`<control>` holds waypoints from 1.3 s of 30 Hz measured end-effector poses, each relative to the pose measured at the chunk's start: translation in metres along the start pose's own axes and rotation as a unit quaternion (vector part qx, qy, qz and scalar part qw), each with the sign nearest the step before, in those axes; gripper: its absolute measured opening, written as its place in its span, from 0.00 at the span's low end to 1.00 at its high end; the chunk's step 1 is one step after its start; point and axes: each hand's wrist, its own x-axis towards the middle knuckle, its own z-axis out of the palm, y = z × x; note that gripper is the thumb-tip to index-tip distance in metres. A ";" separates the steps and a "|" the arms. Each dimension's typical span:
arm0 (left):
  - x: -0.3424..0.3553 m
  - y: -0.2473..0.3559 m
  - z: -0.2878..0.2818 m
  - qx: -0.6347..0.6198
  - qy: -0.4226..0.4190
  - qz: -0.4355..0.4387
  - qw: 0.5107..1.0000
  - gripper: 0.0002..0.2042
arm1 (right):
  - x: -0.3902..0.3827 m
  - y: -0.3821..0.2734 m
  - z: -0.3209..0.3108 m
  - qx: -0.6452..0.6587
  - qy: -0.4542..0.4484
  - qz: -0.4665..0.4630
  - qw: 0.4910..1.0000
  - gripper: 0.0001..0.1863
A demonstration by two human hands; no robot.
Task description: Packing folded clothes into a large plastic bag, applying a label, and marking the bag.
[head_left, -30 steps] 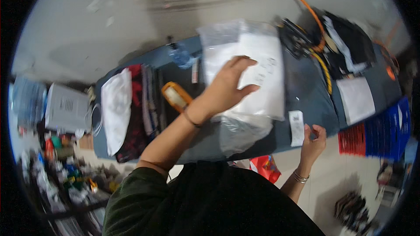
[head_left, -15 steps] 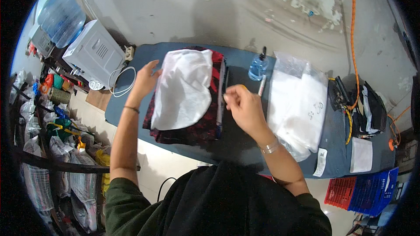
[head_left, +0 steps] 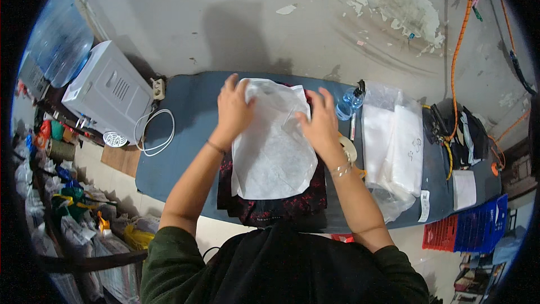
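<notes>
A thin white sheet [head_left: 273, 157] with a rounded lower edge lies over a folded dark red and black patterned garment [head_left: 270, 211]. My left hand [head_left: 235, 110] is at the sheet's upper left edge, its fingers spread and slightly blurred. At the upper right edge is my right hand [head_left: 320, 126], thumb and fingers apart, the thumb over the sheet. Neither hand visibly grips anything. Partly hidden by my right wrist, a cream-coloured tape roll [head_left: 349, 149] rests on the table.
The blue-grey table [head_left: 174, 174] runs along a peeling wall. Right of my hands are a blue liquid bottle [head_left: 347, 104], a marker [head_left: 352, 127] and plastic-wrapped white sheets [head_left: 402, 146]. A white water dispenser [head_left: 112, 87] stands at left; red and blue crates [head_left: 475, 228] sit below right.
The garment and sheet sit further right and nearer me. My right hand has come from beside the stack onto the sheet's edge. The tape roll now shows, and the view has shifted.
</notes>
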 end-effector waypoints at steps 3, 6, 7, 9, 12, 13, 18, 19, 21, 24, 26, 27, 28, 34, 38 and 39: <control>-0.046 0.032 -0.011 0.014 -0.124 0.042 0.991 0.30 | -0.029 -0.059 -0.004 -0.066 -0.106 -0.076 0.989 0.36; -0.079 0.026 0.020 -0.007 -0.129 0.040 0.991 0.31 | -0.089 -0.041 0.036 -0.103 -0.181 -0.042 0.977 0.46; -0.080 0.028 0.024 -0.012 -0.135 0.045 0.990 0.31 | -0.093 -0.035 0.039 -0.052 -0.165 -0.036 0.984 0.48; -0.083 0.034 0.023 0.014 -0.127 0.044 0.991 0.32 | -0.093 -0.027 0.033 -0.036 -0.167 -0.045 0.984 0.45; -0.076 0.033 0.008 -0.010 -0.159 0.037 0.987 0.33 | -0.087 0.007 -0.003 0.174 -0.101 -0.060 0.978 0.37; -0.072 0.031 0.004 -0.015 -0.175 0.035 0.984 0.33 | -0.088 0.020 -0.022 0.164 -0.040 -0.054 0.984 0.36; -0.032 0.051 -0.014 0.057 -0.114 0.104 0.986 0.31 | -0.145 0.111 -0.069 -0.029 -0.007 0.182 0.983 0.43; -0.024 0.053 -0.007 0.058 -0.115 0.105 0.986 0.31 | -0.160 0.120 -0.067 -0.007 -0.013 0.185 0.983 0.41; -0.013 0.049 0.018 0.118 -0.172 0.089 0.974 0.30 | -0.178 0.135 -0.059 0.016 -0.017 0.191 0.981 0.40; -0.012 0.049 0.040 0.054 -0.168 0.062 0.982 0.30 | -0.187 0.145 -0.048 0.032 0.030 0.184 0.982 0.31; -0.014 0.051 0.047 0.075 -0.156 0.049 0.984 0.30 | -0.197 0.146 -0.049 0.028 0.047 0.214 0.975 0.31; -0.015 0.053 0.047 0.077 -0.156 0.046 0.984 0.30 | -0.196 0.146 -0.051 0.025 0.062 0.236 0.969 0.31; -0.016 0.054 0.046 0.091 -0.156 0.043 0.983 0.30 | -0.193 0.150 -0.057 0.028 0.059 0.234 0.970 0.31; -0.014 0.027 0.032 -0.095 -0.154 0.009 0.983 0.33 | -0.072 0.148 -0.102 0.001 0.014 0.085 0.996 0.43; -0.006 -0.018 0.014 -0.340 -0.050 -0.139 0.929 0.32 | 0.023 0.214 -0.046 0.036 0.129 0.034 0.990 0.47; -0.007 -0.033 0.010 -0.341 -0.034 -0.209 0.916 0.32 | 0.036 0.226 -0.031 0.041 0.127 0.030 0.991 0.47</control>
